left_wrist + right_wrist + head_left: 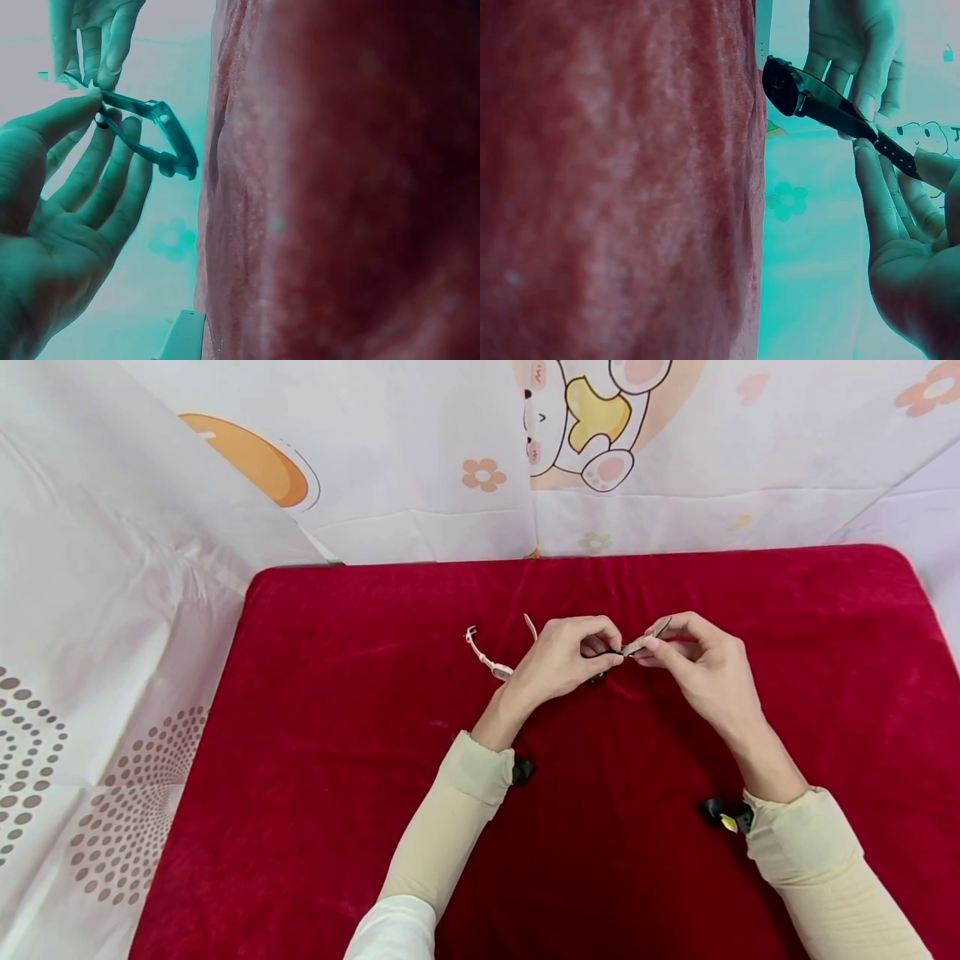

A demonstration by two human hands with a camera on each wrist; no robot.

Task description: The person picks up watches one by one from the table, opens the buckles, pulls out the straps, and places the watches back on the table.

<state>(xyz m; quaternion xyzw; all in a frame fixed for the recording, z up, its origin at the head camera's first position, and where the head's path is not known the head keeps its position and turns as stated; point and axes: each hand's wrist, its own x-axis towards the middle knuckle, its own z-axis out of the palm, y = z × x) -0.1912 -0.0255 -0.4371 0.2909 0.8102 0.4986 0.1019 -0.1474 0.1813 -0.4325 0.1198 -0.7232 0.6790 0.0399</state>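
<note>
A wristwatch with a dark round face (782,86) hangs above the red cloth, its strap looped round in the left wrist view. My left hand (562,656) pinches the strap near the buckle between thumb and fingers. The holed tail of the strap (639,645) is pinched by my right hand (708,664), just to the right of the left fingertips. In the right wrist view the holes show along the strap tail (897,155). From the head view, most of the watch is hidden behind the left hand.
A pink watch (501,672) lies on the red-covered table (337,693), partly behind my left hand. Small black devices sit by the left cuff (522,770) and right cuff (727,817). A printed curtain (420,452) stands behind the table.
</note>
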